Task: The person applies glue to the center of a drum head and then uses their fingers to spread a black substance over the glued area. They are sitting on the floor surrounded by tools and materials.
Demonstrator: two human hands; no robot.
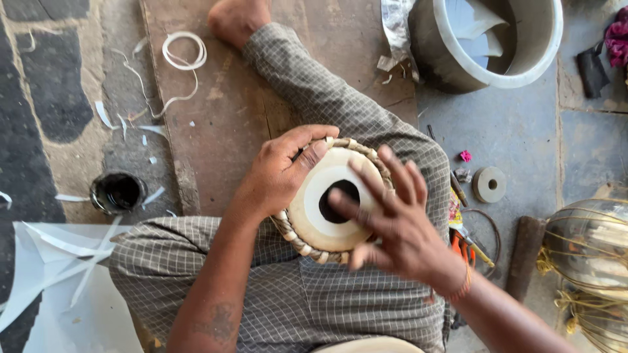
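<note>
A small hand drum (315,210) with a cream skin, a black centre spot and a braided rim rests on my lap between my checked trouser legs. My left hand (280,171) grips the drum's upper left rim, thumb lying on the skin. My right hand (391,219) hovers over the right half of the skin with fingers spread, one fingertip on the black spot; it is motion-blurred.
A small black pot (118,193) sits on the floor at left, with white skin scraps (184,57) on a wooden board. A large bowl (490,39) stands upper right. A round disc (489,184), tools (468,242) and a metal drum shell (589,252) lie at right.
</note>
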